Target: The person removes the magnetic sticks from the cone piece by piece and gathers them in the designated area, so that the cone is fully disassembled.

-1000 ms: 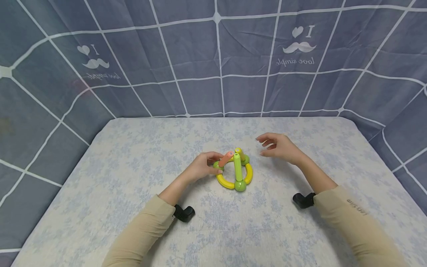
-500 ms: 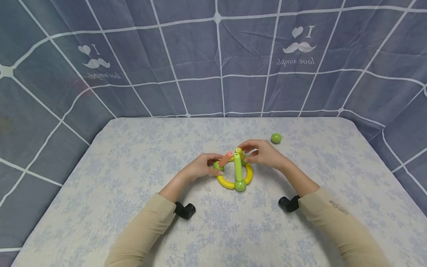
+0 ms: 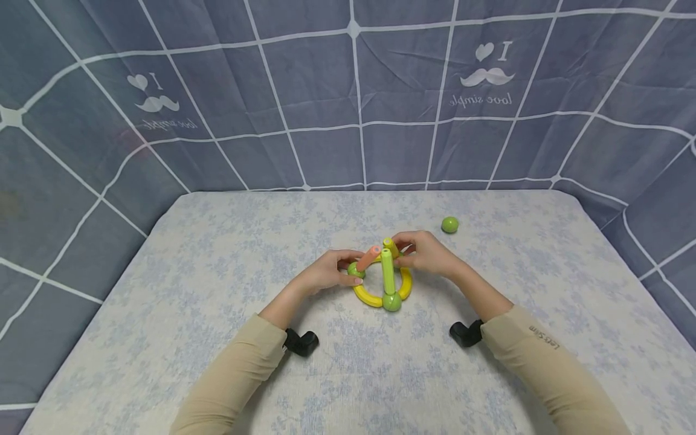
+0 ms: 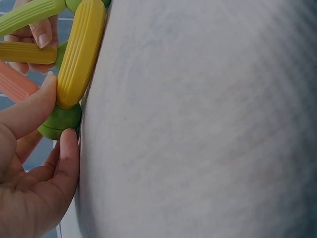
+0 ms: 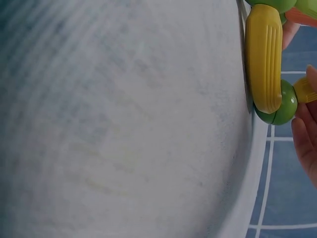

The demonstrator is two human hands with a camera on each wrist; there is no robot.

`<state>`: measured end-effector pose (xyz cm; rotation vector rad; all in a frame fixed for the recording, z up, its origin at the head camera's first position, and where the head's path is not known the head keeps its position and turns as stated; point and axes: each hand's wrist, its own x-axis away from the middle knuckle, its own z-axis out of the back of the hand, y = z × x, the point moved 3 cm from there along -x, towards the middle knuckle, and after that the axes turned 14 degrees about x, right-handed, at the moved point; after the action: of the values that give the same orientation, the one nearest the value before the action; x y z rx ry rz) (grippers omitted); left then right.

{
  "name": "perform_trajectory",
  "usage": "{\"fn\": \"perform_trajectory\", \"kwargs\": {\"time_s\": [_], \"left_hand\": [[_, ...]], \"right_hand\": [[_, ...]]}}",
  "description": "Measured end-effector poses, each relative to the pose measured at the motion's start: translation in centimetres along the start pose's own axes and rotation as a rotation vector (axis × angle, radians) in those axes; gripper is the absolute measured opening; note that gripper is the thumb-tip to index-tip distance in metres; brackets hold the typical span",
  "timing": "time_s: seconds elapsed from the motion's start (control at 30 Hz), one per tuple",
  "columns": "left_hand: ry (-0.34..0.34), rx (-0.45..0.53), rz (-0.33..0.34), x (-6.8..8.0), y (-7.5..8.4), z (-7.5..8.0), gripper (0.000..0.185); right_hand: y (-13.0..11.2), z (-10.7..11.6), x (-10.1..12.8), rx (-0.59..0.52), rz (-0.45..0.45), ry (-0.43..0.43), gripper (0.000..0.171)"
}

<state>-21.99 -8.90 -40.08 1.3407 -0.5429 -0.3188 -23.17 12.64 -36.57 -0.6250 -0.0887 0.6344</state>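
Both hands closed on the rod-and-ball toy (image 3: 383, 275) near the middle of the floral tablecloth (image 3: 217, 290).

A second ago my right hand (image 3: 426, 254) hovered open; it now pinches the short yellow rod (image 3: 390, 246) at the toy's far side, uncovering a loose green ball (image 3: 449, 225) beyond — a part set aside, I judge. My left hand (image 3: 328, 272) grips the toy's left ball joint (image 4: 60, 122). Yellow curved base ring, three leaning rods — green, orange, yellow.
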Motion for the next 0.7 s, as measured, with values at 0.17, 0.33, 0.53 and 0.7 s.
{"fn": "perform_trajectory", "kwargs": {"time_s": [0.17, 0.33, 0.53, 0.7], "left_hand": [[0.008, -0.014, 0.002, -0.1, 0.0, 0.1, 0.054], [0.01, -0.013, 0.009, -0.1, 0.1, 0.1, 0.054], [0.03, -0.017, 0.023, -0.1, 0.1, 0.1, 0.054], [0.033, -0.025, 0.017, 0.0, 0.3, 0.0, 0.054]], "right_hand": [[0.2, 0.0, -0.2, -0.016, -0.03, -0.001, 0.031], [0.3, 0.0, -0.3, -0.039, -0.039, 0.011, 0.031], [0.8, 0.1, -0.5, -0.116, -0.072, 0.023, 0.038], [1.2, 0.2, -0.6, -0.185, -0.127, 0.026, 0.047]]}}
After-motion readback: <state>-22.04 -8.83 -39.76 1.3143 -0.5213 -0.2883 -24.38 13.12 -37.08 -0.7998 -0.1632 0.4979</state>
